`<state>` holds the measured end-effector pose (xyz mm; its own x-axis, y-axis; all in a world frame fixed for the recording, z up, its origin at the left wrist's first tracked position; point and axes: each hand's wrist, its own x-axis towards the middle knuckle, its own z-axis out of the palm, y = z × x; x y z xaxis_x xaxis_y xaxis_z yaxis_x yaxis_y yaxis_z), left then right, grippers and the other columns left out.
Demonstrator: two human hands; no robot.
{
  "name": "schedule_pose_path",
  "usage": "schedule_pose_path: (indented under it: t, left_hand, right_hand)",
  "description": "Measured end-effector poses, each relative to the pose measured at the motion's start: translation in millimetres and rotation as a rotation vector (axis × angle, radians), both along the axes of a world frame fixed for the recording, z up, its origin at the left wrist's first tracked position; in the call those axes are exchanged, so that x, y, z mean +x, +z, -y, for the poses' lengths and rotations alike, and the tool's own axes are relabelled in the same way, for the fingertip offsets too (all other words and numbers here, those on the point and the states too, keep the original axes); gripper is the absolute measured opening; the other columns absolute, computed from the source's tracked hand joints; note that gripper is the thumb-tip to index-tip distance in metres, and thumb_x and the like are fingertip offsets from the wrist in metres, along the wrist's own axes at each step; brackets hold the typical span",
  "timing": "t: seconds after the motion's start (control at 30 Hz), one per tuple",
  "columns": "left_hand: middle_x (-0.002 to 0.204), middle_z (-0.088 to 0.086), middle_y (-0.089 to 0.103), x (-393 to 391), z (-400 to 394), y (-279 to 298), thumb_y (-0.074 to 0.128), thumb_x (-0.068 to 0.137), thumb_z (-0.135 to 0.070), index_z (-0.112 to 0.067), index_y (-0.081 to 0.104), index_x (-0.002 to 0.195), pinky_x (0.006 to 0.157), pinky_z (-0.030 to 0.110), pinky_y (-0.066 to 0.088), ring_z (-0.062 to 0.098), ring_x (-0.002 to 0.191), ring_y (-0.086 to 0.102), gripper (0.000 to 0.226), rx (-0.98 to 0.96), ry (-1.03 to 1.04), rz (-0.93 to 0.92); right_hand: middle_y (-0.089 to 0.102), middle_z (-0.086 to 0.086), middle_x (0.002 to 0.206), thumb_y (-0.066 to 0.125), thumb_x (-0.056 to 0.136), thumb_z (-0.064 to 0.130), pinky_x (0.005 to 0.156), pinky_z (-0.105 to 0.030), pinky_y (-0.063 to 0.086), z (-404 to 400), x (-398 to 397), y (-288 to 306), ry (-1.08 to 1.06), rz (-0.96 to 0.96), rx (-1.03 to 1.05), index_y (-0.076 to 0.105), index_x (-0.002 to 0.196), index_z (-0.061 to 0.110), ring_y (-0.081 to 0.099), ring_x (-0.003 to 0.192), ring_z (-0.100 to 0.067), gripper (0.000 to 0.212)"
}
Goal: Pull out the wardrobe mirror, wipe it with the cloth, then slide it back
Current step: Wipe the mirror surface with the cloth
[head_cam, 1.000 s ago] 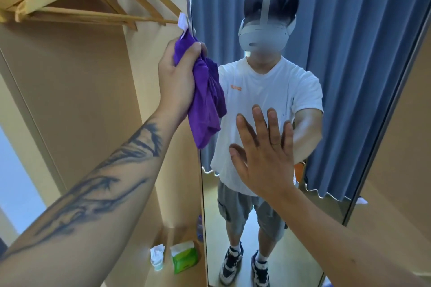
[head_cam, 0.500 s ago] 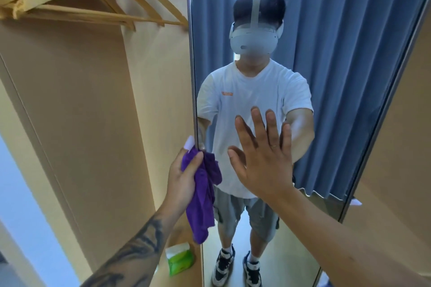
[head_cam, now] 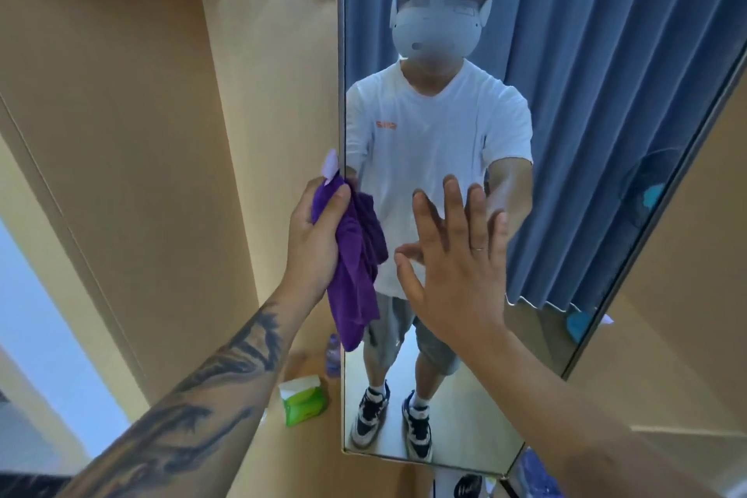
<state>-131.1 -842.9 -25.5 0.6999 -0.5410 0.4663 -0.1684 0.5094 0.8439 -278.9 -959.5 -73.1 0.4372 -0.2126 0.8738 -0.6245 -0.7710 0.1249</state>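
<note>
Head view: left hand [head_cam: 313, 243] clutches cloth [head_cam: 357, 267] against mirror [head_cam: 586, 133] edge.

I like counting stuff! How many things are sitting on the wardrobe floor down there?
2 that I can see: a green tissue pack beside the mirror's lower left corner, and a small bottle behind it, nearer the mirror edge. The left arm may be hiding more.
</note>
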Motion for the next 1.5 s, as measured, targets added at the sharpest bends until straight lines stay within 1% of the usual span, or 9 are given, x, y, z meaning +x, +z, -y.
schedule_pose_path:
  t: [0.17, 0.27, 0.43, 0.6, 0.77, 1.03, 1.17, 1.3, 1.5]
  left_hand:
    - [0.135, 0.005, 0.072, -3, -11, -119, 0.055, 0.107, -0.044, -0.023, 0.063, 0.143, 0.109, 0.033, 0.052, 0.023, 0.125, 0.067, 0.043, 0.211, -0.038, -0.099]
    - [0.118, -0.004, 0.077, -7, -15, -151, 0.049, 0.105, -0.058, -0.032, 0.071, 0.130, 0.095, 0.029, 0.055, 0.016, 0.108, 0.069, 0.042, 0.300, -0.024, -0.121]
    - [0.130, 0.003, 0.074, -8, -7, -116, 0.049, 0.108, -0.047, -0.028, 0.068, 0.135, 0.111, 0.050, 0.049, 0.026, 0.124, 0.068, 0.038, 0.189, 0.008, -0.112]
    - [0.101, -0.005, 0.075, -3, 1, -35, 0.071, 0.098, -0.035, -0.030, 0.070, 0.104, 0.093, 0.050, 0.058, 0.029, 0.098, 0.073, 0.008, 0.043, 0.105, 0.012]
    - [0.116, 0.006, 0.077, -3, -2, -50, 0.073, 0.099, -0.029, -0.031, 0.068, 0.108, 0.100, 0.061, 0.056, 0.035, 0.109, 0.073, 0.011, 0.007, 0.031, 0.015]
    - [0.106, -0.017, 0.077, -15, -24, -164, 0.063, 0.100, -0.047, -0.065, 0.066, 0.111, 0.076, 0.012, 0.054, 0.000, 0.093, 0.073, 0.021, 0.241, -0.011, -0.055]
    - [0.110, -0.019, 0.077, -13, -17, -143, 0.062, 0.103, -0.043, -0.062, 0.067, 0.114, 0.080, 0.014, 0.056, -0.001, 0.100, 0.072, 0.022, 0.155, -0.011, -0.058]
    - [0.110, -0.006, 0.077, -4, -4, -81, 0.069, 0.099, -0.041, -0.040, 0.071, 0.103, 0.094, 0.041, 0.059, 0.017, 0.102, 0.073, 0.005, 0.026, 0.037, -0.015]
    - [0.111, -0.002, 0.078, 1, 1, -71, 0.070, 0.099, -0.037, -0.034, 0.073, 0.100, 0.093, 0.038, 0.061, 0.020, 0.102, 0.074, 0.004, 0.019, 0.026, -0.012]
  right_hand:
    - [0.004, -0.009, 0.174, 0.052, 0.102, 0.056, 0.128, -0.059, 0.000, -5, 0, -25, -0.029, 0.008, 0.075, 0.019, 0.167, 0.026, 0.009, 0.160, -0.038, 0.079]
    - [0.000, -0.005, 0.173, 0.050, 0.102, 0.059, 0.128, -0.063, 0.005, -9, 2, -39, -0.041, 0.005, 0.117, 0.017, 0.167, 0.026, 0.006, 0.160, -0.037, 0.081]
    - [-0.004, -0.006, 0.173, 0.051, 0.099, 0.068, 0.127, -0.065, 0.003, -14, 6, -47, -0.062, -0.008, 0.153, 0.012, 0.167, 0.025, -0.011, 0.160, -0.033, 0.090]
    - [0.006, -0.017, 0.172, 0.058, 0.091, 0.074, 0.126, -0.068, 0.004, -21, 10, -46, -0.101, -0.015, 0.179, 0.018, 0.167, 0.020, 0.004, 0.158, -0.041, 0.102]
    - [0.011, -0.018, 0.169, 0.069, 0.087, 0.069, 0.124, -0.071, 0.012, -21, 9, -46, -0.089, 0.013, 0.176, 0.030, 0.164, 0.017, 0.009, 0.156, -0.043, 0.101]
    - [0.011, -0.014, 0.170, 0.059, 0.091, 0.075, 0.128, -0.061, 0.008, -16, -1, -61, -0.089, 0.009, 0.141, 0.016, 0.166, 0.025, 0.011, 0.157, -0.040, 0.100]
    - [0.013, -0.015, 0.169, 0.063, 0.093, 0.070, 0.127, -0.064, 0.012, -20, -2, -71, -0.068, 0.021, 0.164, 0.022, 0.164, 0.024, 0.012, 0.156, -0.041, 0.094]
    - [0.010, -0.014, 0.171, 0.064, 0.092, 0.069, 0.127, -0.064, 0.009, -20, -4, -82, -0.069, -0.001, 0.180, 0.015, 0.166, 0.027, 0.009, 0.158, -0.041, 0.098]
    - [0.002, -0.012, 0.174, 0.067, 0.088, 0.071, 0.127, -0.065, 0.004, -16, -1, -86, -0.039, 0.001, 0.219, 0.010, 0.168, 0.029, -0.008, 0.161, -0.034, 0.106]
